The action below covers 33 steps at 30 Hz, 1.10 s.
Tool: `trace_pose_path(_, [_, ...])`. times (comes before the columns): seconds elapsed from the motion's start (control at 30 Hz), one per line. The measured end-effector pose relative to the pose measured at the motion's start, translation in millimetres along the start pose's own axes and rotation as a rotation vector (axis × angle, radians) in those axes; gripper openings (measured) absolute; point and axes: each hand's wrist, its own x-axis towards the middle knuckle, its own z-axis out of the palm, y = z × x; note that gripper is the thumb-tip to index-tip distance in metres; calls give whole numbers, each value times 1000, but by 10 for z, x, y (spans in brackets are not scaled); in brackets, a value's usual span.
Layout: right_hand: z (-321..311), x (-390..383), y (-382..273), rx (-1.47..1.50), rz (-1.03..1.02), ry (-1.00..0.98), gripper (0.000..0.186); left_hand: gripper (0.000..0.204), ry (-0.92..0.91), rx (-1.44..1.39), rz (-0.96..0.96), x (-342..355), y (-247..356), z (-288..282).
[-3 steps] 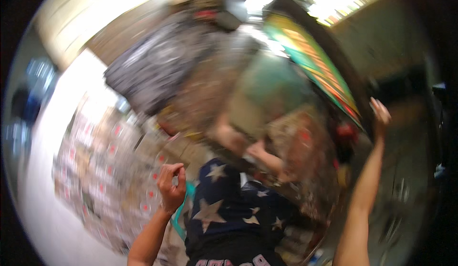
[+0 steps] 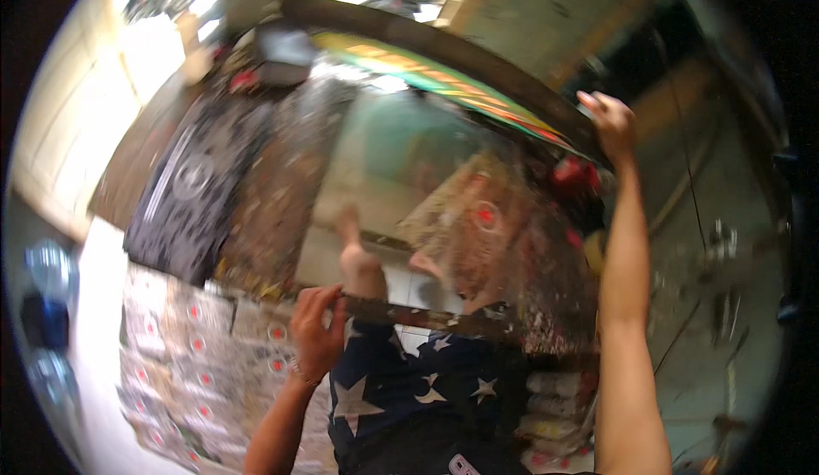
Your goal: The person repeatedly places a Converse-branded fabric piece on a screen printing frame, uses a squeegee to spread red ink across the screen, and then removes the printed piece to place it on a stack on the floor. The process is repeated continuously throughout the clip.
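My left hand (image 2: 317, 330) is closed at the near edge of a worn worktable (image 2: 256, 219), its fingertips by a dark strip (image 2: 392, 313); what it holds, if anything, is unclear. My right hand (image 2: 607, 125) has its fingers bent over the far right end of a long dark frame (image 2: 426, 44), above a bright yellow-green printed strip (image 2: 426, 78). Between my hands lies a clear pane (image 2: 367, 151), with bare legs showing through it or reflected in it. A paint-stained sheet (image 2: 452, 211) with a red mark is on its right. My star-print shorts (image 2: 401, 390) are below.
A dark speckled board (image 2: 192, 176) lies left on the table. Sheets with red marks (image 2: 171, 364) spread at lower left, near blue water bottles (image 2: 51, 279). Cluttered things (image 2: 281, 53) sit at the back. A grey-green wall or panel (image 2: 717, 304) fills the right.
The view has swung, so the table now looks more level. My right hand has gone from reaching beside the frame to bending over its end. My left hand is now at the table's near edge.
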Motion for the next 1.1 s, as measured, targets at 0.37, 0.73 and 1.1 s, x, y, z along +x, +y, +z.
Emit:
trace_pose_path(0.37, [-186, 371, 137, 171, -114, 84, 58, 69, -558, 603, 289, 988, 92, 1531])
trace_pose_path(0.73, [-393, 347, 72, 161, -51, 47, 54, 72, -487, 657, 293, 884, 150, 1539])
trace_pose_path(1.1, [-441, 308, -2, 243, 7, 4, 51, 75, -489, 698, 305, 869, 119, 1543])
